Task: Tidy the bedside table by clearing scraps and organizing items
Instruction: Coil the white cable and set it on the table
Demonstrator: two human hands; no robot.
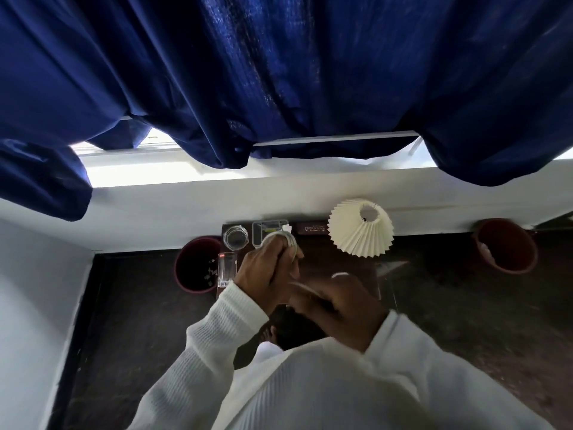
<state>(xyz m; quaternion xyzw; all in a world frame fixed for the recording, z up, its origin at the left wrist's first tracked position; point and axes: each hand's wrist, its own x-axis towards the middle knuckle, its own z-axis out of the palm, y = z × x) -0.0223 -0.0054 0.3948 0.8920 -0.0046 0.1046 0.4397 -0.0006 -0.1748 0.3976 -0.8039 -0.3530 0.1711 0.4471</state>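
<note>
At far left a pale wall (34,305) runs down the frame beside a dark floor (130,321). Left of centre stands a round, dark red bin (183,274) on the floor, with pale scraps (211,271) scattered inside it. Just right of the bin is the dark table (341,262), its left edge carrying a tall clear glass (226,268) and, behind it toward the wall, a squat clear jar (235,238).

The left hand (263,274), in a ribbed white sleeve (210,336), sits at centre frame, fingers curled tight around a coil of pale, banded cord (286,240). Behind the coil, against the wall, lies a clear rectangular plastic tray (259,231) with small things inside that are too small to tell. A pale strand runs from the left hand toward the right hand (344,305), which is blurred just right of centre; its fingers look closed, but whether they pinch the strand I cannot tell.

Right of the tray a dark box (311,228) with pale lettering lies flat by the wall. Next to it a cream, pleated, cone-shaped lampshade (359,234) stands on the table's right part. At far right a second round red bin (508,246) sits on the floor. Across the top hangs a deep blue, heavily folded curtain (279,72) over a white sill (217,193).
</note>
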